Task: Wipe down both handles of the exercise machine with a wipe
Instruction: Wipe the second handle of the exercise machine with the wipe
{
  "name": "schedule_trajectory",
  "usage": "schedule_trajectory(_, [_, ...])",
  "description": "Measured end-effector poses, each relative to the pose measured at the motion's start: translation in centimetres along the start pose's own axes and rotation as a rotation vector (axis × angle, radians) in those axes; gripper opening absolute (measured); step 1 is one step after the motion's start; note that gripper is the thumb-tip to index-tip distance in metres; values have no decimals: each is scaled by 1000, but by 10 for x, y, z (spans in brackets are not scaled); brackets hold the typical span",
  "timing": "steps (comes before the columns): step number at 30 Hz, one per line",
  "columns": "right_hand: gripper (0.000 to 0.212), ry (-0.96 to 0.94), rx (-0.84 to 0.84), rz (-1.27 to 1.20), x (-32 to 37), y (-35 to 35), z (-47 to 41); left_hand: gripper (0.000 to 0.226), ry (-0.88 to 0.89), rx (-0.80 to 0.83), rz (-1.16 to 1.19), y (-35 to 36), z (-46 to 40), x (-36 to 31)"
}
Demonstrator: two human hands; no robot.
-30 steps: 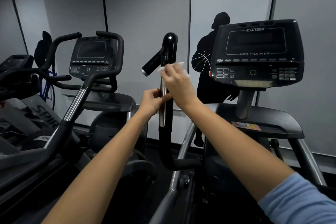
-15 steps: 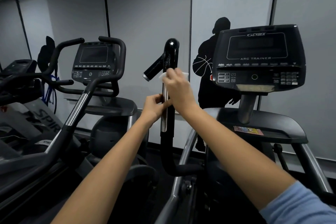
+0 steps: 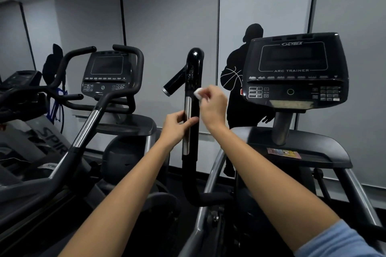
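The machine's left handle (image 3: 193, 81) is a glossy black upright bar with a silver strip and a short side grip (image 3: 173, 84). My left hand (image 3: 177, 126) grips the bar at the silver strip, thumb across the front. My right hand (image 3: 212, 104) pinches a small white wipe (image 3: 198, 92), bunched up, just right of the bar's upper part; whether it touches the bar I cannot tell. The machine's console (image 3: 294, 71) stands to the right. No right handle is in view.
A second trainer with curved black handlebars (image 3: 129, 81) and its own console (image 3: 106, 73) stands close on the left. A further machine (image 3: 18, 98) sits at the far left. Grey blinds (image 3: 167, 16) with a black basketball-player silhouette (image 3: 238, 89) lie behind.
My right hand has come off the front of the bar and shifted right, and the wipe is now bunched instead of spread. My left hand keeps its grip lower on the bar.
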State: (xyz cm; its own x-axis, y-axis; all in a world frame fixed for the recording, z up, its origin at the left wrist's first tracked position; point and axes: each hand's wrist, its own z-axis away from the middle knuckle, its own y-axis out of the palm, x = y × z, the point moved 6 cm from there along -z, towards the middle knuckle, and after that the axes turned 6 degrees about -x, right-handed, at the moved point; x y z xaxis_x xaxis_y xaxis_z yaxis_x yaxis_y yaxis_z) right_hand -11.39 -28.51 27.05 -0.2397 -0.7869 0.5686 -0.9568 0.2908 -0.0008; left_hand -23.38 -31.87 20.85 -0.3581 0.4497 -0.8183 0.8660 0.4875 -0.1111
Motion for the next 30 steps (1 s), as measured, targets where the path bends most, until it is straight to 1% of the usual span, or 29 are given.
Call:
schedule_trajectory(1, [13,226,-59,-118,-11,-2,-2,13,-3,3,0,-1,1,0])
schedule_trajectory(2, [11,362,-116,-212,-16,-3,-5,15,-9,9,0,-1,0,1])
schedule_trajectory(3, [12,366,-172,-252,-13,-5,-10,17,-7,18,-4,-2,-1,2])
schedule_trajectory(4, [14,271,-197,-249,-1,-8,-17,19,-2,27,-13,-2,-1,1])
schedule_trajectory(5, [15,136,-179,-197,13,-8,-23,21,-1,34,-18,-3,-2,0])
schedule_trajectory(7, [16,-130,-74,6,32,2,-27,23,-25,48,-17,-3,-3,-1])
schedule_trajectory(8, [17,-222,-23,94,36,9,-26,21,-39,54,-13,-3,-3,-1])
schedule_trajectory(10, [20,-301,31,148,33,15,-25,17,-63,67,-8,-2,-5,-2])
schedule_trajectory(11, [23,-319,48,169,31,17,-24,20,-63,71,-10,-3,-6,-4])
schedule_trajectory(12, [25,-339,64,205,30,16,-22,27,-53,65,-6,-3,-8,-6])
schedule_trajectory(14, [28,-436,53,288,33,13,-15,43,-47,11,11,-6,-15,-11])
schedule_trajectory(15, [32,-533,42,365,38,13,-9,46,-50,-23,32,-7,-18,-14])
schedule_trajectory(16, [36,-664,30,461,45,13,-2,44,-49,-37,50,-8,-21,-18])
schedule_trajectory(17, [35,-769,19,550,50,13,1,40,-45,-29,59,-7,-25,-20])
schedule_trajectory(18, [29,-837,19,627,54,13,-1,36,-49,-15,67,-6,-28,-21])
schedule_trajectory(19, [23,-879,20,684,60,12,-6,34,-64,-4,79,-6,-31,-20])
schedule_trajectory(20, [25,-892,25,706,66,12,-14,31,-83,3,84,-7,-31,-18])
schedule_trajectory(22, [30,-817,90,727,74,16,-37,20,-92,23,93,-7,-33,-15])
schedule_trajectory(24, [25,-710,192,782,72,26,-58,16,-84,35,116,-6,-31,-15])
schedule_trajectory(26, [23,-667,165,768,72,30,-61,20,-80,27,124,-7,-32,-14])
schedule_trajectory(28, [34,-723,162,803,72,31,-43,27,-76,24,115,-7,-33,-13])
schedule_trajectory(30, [37,-830,148,908,63,29,-21,27,-68,26,107,-6,-33,-15])
